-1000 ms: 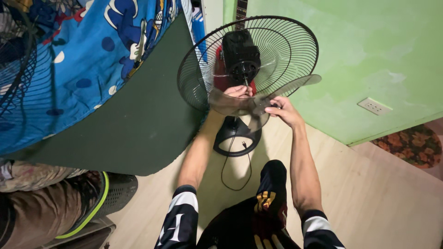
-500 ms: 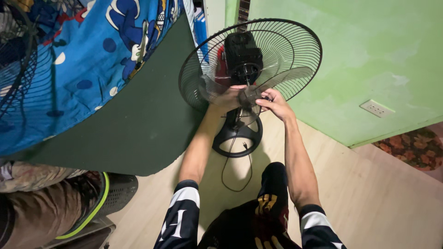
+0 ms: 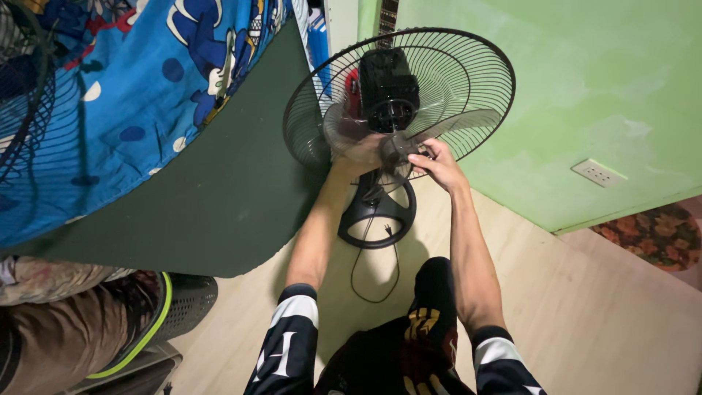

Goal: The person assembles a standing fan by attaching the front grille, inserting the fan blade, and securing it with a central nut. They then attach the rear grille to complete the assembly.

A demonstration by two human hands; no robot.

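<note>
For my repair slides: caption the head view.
Both hands, left hand and right hand, hold a clear fan blade at the motor inside the rear grille.

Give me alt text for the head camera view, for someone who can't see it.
Both hands, left hand and right hand, hold a clear fan blade at the motor of a black stand fan, inside its rear grille. The fan base sits on a pale floor.

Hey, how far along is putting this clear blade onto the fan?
Done: the rear grille sits behind the black motor, and the fan stands on its round base. In hand: the left hand and right hand hold the clear blade by its hub, right in front of the motor. Left: I cannot tell whether the hub is fully seated; no front grille covers the blade, and the cord lies loose on the floor.
</note>
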